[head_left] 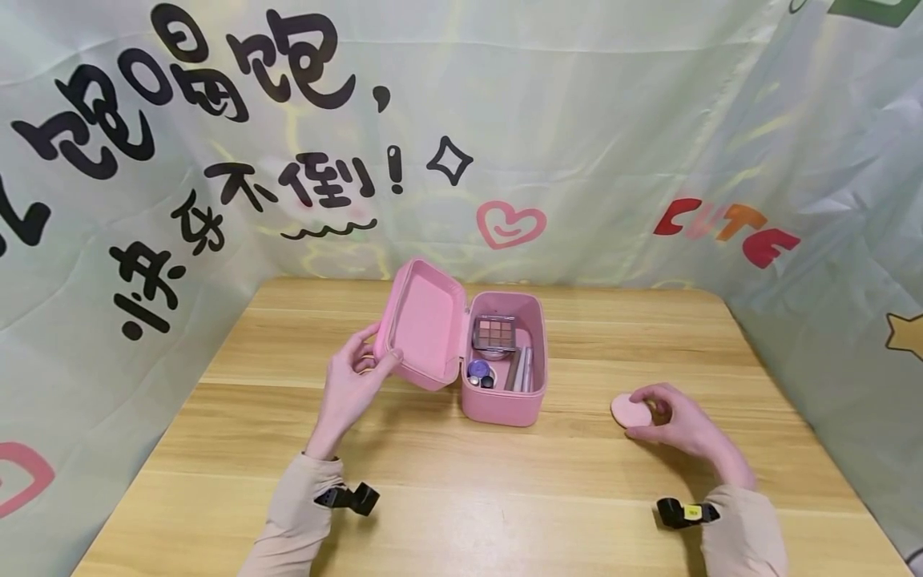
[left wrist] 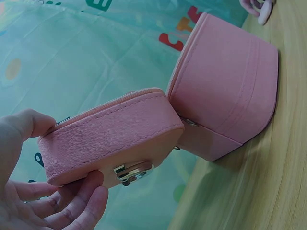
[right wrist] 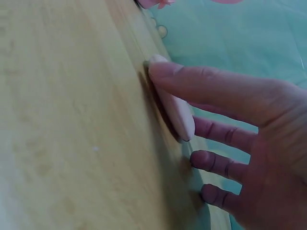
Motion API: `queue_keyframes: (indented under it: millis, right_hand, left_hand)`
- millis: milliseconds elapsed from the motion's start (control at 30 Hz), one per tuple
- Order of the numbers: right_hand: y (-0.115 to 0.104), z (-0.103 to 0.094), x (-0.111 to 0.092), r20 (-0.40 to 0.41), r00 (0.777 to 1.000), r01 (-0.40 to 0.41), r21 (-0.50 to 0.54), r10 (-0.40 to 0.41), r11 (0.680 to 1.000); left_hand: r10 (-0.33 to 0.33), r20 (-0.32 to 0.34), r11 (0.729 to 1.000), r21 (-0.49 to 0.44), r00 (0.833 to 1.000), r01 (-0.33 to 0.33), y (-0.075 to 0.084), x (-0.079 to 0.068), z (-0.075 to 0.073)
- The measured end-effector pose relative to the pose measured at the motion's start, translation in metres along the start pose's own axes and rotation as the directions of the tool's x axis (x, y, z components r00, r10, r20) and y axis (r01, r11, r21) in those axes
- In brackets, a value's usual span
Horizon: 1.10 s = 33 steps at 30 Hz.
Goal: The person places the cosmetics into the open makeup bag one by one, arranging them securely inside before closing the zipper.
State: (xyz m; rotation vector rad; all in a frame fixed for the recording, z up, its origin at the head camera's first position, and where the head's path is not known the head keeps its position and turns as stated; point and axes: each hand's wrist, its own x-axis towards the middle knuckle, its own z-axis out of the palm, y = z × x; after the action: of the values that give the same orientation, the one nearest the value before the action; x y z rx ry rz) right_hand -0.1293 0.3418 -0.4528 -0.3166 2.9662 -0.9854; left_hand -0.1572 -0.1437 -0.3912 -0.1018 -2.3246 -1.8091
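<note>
A pink zip-up cosmetic case [head_left: 501, 409] stands on the table with its lid [head_left: 427, 320] swung out to the left. My left hand [head_left: 349, 389] grips the lid's outer end, thumb on the rim and fingers beneath, as the left wrist view shows. Inside the case lie an eyeshadow palette [head_left: 495, 332], several slim tubes [head_left: 521, 370] and a purple round item [head_left: 478, 369]. To the right of the case, my right hand [head_left: 681, 421] pinches a round pale pink powder puff [right wrist: 178, 112] just at the tabletop. Whether the puff touches the wood I cannot tell.
The wooden table [head_left: 433, 497] meets a printed curtain [head_left: 613, 120] behind and at both sides. A metal fitting [left wrist: 132, 171] sits on the lid's outer face. Black wrist cameras are strapped to both sleeves.
</note>
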Motion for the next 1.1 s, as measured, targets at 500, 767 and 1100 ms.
queue_keyframes:
  millis: [500,767,1100]
  right_hand:
    - [0.004,0.008,0.001,-0.066,0.997,0.053,0.039,-0.050,0.998]
    - [0.001,0.003,0.004,-0.028,0.999,-0.032,0.083,0.034,0.996]
    - [-0.010,-0.008,0.013,-0.108,0.994,0.030,0.082,-0.021,0.996]
  left_hand:
    - [0.004,-0.003,1.000,0.003,1.000,-0.004,0.001,-0.001,-0.001]
    - [-0.011,0.004,1.000,0.005,1.000,0.011,0.001,0.000,-0.001]
    - [0.001,-0.001,1.000,-0.001,1.000,-0.001,0.000,0.000,0.000]
